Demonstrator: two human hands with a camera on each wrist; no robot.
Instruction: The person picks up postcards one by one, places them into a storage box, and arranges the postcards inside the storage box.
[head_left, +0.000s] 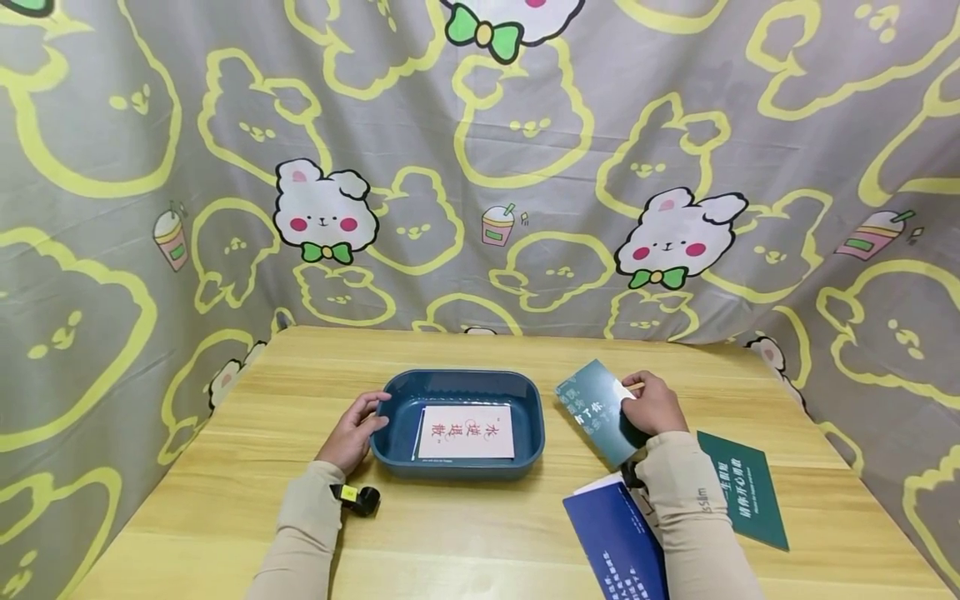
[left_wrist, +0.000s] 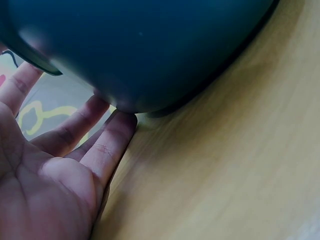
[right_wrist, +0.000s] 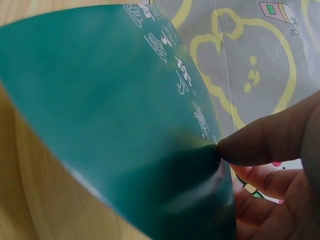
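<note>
A dark blue-green rectangular basin [head_left: 457, 470] stands on the table, a white card with red characters [head_left: 472, 432] lying inside over other cards. At its left end my left hand [head_left: 356, 434] rests against the rim. The left wrist view shows loosely straight fingers [left_wrist: 107, 145] touching the basin's outer wall [left_wrist: 150, 55]. To the right of the basin, my right hand [head_left: 656, 406] holds up a glossy green card [head_left: 600, 408] with white writing. Thumb [right_wrist: 265, 137] and fingers pinch its edge, and the card bends in the right wrist view.
A blue card [head_left: 611, 542] lies at the front right, partly over a pale card beneath my right forearm. Farther right lies a dark green card [head_left: 757, 492] with white writing. A patterned cloth [head_left: 480, 275] hangs behind the wooden table [head_left: 450, 550].
</note>
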